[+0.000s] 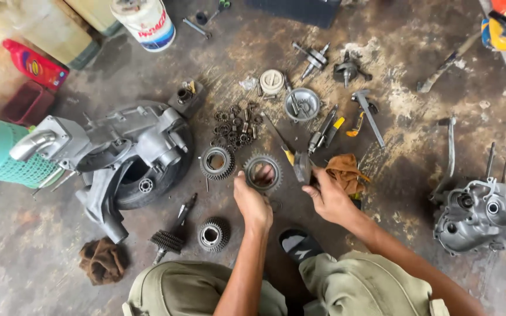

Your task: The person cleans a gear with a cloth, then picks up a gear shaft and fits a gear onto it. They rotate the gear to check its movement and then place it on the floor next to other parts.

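Scanning from the left, I see the engine casing [118, 146] on its tyre, then my left hand [252, 202] with fingers curled around the ring gear [263, 172] held just above the floor. My right hand [328, 199] pinches a small metal tool [303, 167]. A slip could drop the gear onto the loose bearings [235, 124].

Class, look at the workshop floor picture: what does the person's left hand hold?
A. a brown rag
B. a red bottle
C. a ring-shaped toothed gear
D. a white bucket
C: the left hand grips a ring-shaped toothed gear, with the fingers showing through its open middle.
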